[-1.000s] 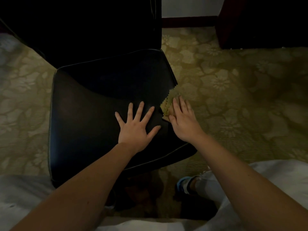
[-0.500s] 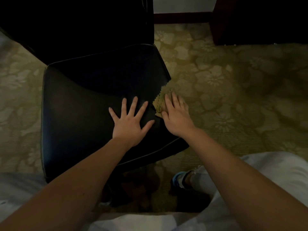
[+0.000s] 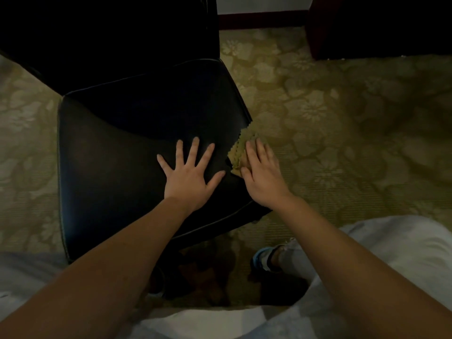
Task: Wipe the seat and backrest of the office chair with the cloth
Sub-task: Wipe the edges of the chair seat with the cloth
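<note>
Seat: black, leather-like cushion of the office chair, with pale piping along its left and front edges; the landmark for all entries below.
Backrest: black, rising from the far edge of the seat; too dark to show detail.
Cloth: olive-yellow, with a zigzag-cut edge, lying at the right edge of the seat, near its front corner. Only the far and left parts show beyond the fingers. Whether it overhangs the edge cannot be told.
Left hand: palm down on the front right part of the seat, fingers straight and fanned wide; just left of the cloth, not touching it.
Right hand: laid flat on the cloth at the seat's right edge, fingers straight and close together, thumb alongside; pressing rather than pinching.
Carpet: yellow-green with a floral pattern, on both sides of the seat.
Shoe: blue-edged, on the floor below the seat's front right corner.
Pale garment: on the person's legs, in front of the seat.
Dark furniture: far right of the seat, on the carpet.
Skirting: dark red-brown strip beyond the seat, right of the backrest.
</note>
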### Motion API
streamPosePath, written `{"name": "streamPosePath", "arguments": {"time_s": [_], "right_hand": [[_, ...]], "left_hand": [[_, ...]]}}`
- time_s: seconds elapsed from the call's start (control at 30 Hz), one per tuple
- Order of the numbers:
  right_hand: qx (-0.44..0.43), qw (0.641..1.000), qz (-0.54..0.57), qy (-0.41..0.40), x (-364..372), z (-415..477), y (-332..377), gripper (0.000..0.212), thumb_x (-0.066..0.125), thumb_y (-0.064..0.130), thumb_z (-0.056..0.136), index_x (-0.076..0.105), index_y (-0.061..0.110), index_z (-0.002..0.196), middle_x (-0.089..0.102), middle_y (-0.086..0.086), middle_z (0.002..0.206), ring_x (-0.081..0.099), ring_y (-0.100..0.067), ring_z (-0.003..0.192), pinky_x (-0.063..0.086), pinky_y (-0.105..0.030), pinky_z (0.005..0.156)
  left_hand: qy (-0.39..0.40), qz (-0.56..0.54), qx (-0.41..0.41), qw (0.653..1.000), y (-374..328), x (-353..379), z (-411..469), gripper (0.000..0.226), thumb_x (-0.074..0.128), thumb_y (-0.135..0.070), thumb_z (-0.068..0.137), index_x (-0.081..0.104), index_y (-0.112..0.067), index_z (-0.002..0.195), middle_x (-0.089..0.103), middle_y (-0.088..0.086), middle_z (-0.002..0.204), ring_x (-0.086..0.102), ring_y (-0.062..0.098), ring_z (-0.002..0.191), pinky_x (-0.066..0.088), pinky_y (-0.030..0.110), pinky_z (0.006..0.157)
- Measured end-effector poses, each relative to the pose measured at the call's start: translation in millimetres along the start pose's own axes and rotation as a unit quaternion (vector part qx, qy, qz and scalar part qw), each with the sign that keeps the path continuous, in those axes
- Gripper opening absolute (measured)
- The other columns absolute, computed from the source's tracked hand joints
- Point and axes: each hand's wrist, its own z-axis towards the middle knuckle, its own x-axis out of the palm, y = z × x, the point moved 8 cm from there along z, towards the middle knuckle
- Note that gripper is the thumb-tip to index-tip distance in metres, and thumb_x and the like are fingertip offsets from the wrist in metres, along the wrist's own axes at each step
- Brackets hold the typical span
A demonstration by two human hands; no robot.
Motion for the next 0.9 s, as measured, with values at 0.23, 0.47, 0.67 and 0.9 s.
{"name": "streamPosePath", "arguments": {"time_s": [0.23,0.47,0.67,0.9], "right_hand": [[0.008,0.999,0.034,0.019,-9.5,26.3,1.7,0.065,0.033,0.038,0.107,-0.001,0.024,0.16,-0.01,-0.001,0.168,-0.008,-0.026,0.154,0.002,-0.047,0.125],[-0.032,0.998,0.063,-0.001,2.7,-12.6,-21.7,0.066,0.035,0.038,0.107,-0.002,0.025,0.16,-0.01,0.0,0.168,-0.011,-0.019,0.154,0.002,-0.039,0.125],[-0.015,0.998,0.063,-0.007,3.4,-5.1,-17.9,0.066,0.035,0.036,0.107,-0.001,0.023,0.16,-0.009,-0.003,0.168,-0.009,-0.022,0.154,0.003,-0.041,0.126],[-0.008,0.998,0.059,0.008,-12.0,26.9,-9.8,0.066,0.036,0.036,0.107,0.001,0.02,0.16,-0.006,-0.005,0.168,-0.004,-0.024,0.154,0.004,-0.038,0.125]], "left_hand": [[0.001,-0.011,-0.008,1.0,-2.7,-1.0,2.5,0.077,0.001,-0.079,0.09,-0.012,-0.044,0.158,-0.011,-0.003,0.17,-0.012,0.035,0.155,0.002,0.078,0.113],[0.003,-0.014,0.001,1.0,-2.9,-1.7,2.4,0.076,0.002,-0.079,0.092,-0.012,-0.044,0.158,-0.011,-0.003,0.17,-0.011,0.036,0.155,0.002,0.078,0.113],[0.004,-0.007,0.0,1.0,-1.5,-0.9,1.7,0.077,0.0,-0.079,0.091,-0.012,-0.044,0.158,-0.012,-0.003,0.17,-0.012,0.036,0.155,0.002,0.078,0.113],[-0.004,-0.019,-0.015,1.0,-3.9,0.5,7.2,0.076,0.004,-0.079,0.092,-0.01,-0.044,0.158,-0.01,-0.003,0.17,-0.011,0.036,0.155,0.001,0.079,0.112]]}}
